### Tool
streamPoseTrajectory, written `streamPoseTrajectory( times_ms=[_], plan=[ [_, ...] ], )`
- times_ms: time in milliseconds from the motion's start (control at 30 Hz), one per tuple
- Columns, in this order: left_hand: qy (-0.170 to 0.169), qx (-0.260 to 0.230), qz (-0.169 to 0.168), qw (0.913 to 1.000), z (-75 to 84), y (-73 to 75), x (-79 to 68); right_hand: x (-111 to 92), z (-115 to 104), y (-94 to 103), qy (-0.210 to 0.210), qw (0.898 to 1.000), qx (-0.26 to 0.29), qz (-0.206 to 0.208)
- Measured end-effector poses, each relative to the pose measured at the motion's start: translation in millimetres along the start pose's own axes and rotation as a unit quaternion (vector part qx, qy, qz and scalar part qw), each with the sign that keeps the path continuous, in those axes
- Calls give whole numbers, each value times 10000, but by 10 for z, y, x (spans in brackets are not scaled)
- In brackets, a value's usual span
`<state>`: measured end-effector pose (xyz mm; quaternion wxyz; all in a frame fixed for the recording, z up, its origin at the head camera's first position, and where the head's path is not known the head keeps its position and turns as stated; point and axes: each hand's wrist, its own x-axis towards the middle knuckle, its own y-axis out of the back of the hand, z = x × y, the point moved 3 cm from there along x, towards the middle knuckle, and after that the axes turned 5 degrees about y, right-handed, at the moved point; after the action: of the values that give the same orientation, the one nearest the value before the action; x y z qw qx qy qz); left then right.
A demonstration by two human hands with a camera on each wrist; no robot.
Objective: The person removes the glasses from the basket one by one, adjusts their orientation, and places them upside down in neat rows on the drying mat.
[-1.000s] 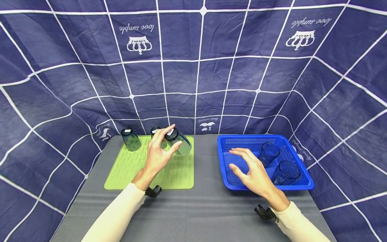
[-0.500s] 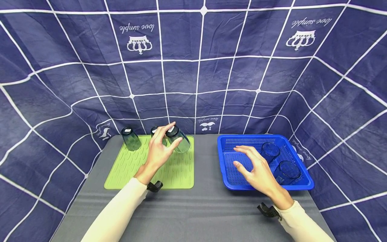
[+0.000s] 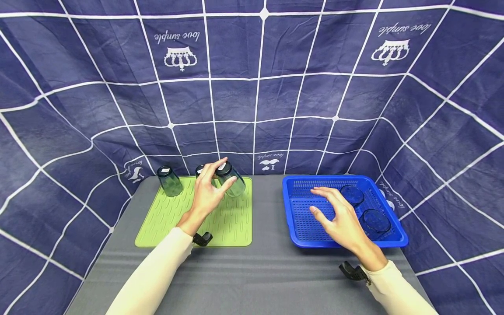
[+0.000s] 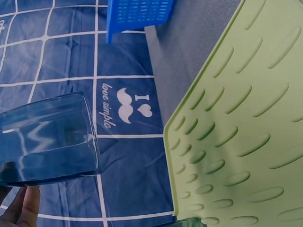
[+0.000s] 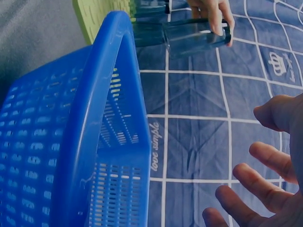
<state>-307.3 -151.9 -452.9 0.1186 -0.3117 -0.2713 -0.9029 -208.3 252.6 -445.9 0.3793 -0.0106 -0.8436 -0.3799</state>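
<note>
My left hand (image 3: 205, 192) grips a tinted blue-green drinking glass (image 3: 235, 186) near its dark base, which points up. The glass is upside down and slightly tilted over the green mat (image 3: 169, 223); in the left wrist view its wide mouth end (image 4: 57, 137) shows clear of the mat. Another upside-down glass (image 3: 170, 183) stands at the mat's back left. Behind my left fingers a further glass (image 3: 199, 169) is partly hidden. My right hand (image 3: 343, 221) hovers over the blue basket (image 3: 288, 210), fingers spread and holding nothing, as the right wrist view also shows.
Two blue-tinted glasses, one at the back (image 3: 351, 194) and one nearer (image 3: 376, 221), stand in the basket's right side. A grey tabletop (image 3: 267, 271) lies under mat and basket. Dark blue checked cloth (image 3: 236, 100) hangs behind and at both sides.
My left hand has shifted slightly toward the back with the held glass, which stands a little more upright. My right hand has drifted to the right over the basket.
</note>
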Motion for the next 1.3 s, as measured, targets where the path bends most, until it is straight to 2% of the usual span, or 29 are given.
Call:
streamPoseTrajectory(
  times_ms=[233, 500, 900, 1300],
  plan=[
    [249, -34, -108, 9996, -79, -38, 27, -6, 48, 47, -7, 9999, -29, 135],
    [232, 20, -77, 9997, -179, -87, 38, -26, 105, 91, -106, 9997, -71, 185],
    [556, -38, -258, 9981, -384, -173, 55, -32, 166, 160, -174, 9993, -207, 277],
    [559, 47, -349, 9978, -482, -272, 90, -32, 266, 216, -149, 9988, -308, 350]
  ],
)
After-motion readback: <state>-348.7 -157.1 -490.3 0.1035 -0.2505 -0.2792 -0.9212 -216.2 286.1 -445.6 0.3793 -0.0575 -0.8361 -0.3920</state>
